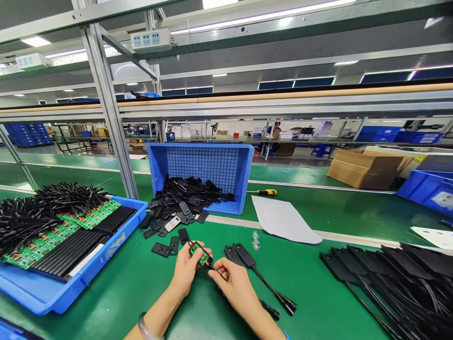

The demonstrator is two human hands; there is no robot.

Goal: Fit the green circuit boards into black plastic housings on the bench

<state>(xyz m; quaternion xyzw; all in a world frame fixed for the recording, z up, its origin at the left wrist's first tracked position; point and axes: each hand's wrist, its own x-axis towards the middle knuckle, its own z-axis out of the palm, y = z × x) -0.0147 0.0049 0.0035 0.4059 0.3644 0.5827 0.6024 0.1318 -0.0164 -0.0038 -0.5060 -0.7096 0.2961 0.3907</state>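
My left hand point(186, 270) grips a small green circuit board point(200, 253), which appears to sit in a black plastic shell, with the thumb on top. My right hand point(231, 282) pinches the black cable at the board's near end; much of the cable is hidden under that hand. Just right of it lie two flat black cased units point(244, 255) with cables ending in black connectors point(290, 306). Several loose black plastic covers point(161, 249) lie to the left, beyond my left hand.
A blue bin point(200, 156) on its side spills black covers. At left, a blue tray point(76, 283) holds cabled circuit boards. Cased units point(399, 269) are piled at right. Paper point(285, 219), a screwdriver point(267, 192), small clear pieces point(255, 241) and a metal post point(109, 104) stand beyond.
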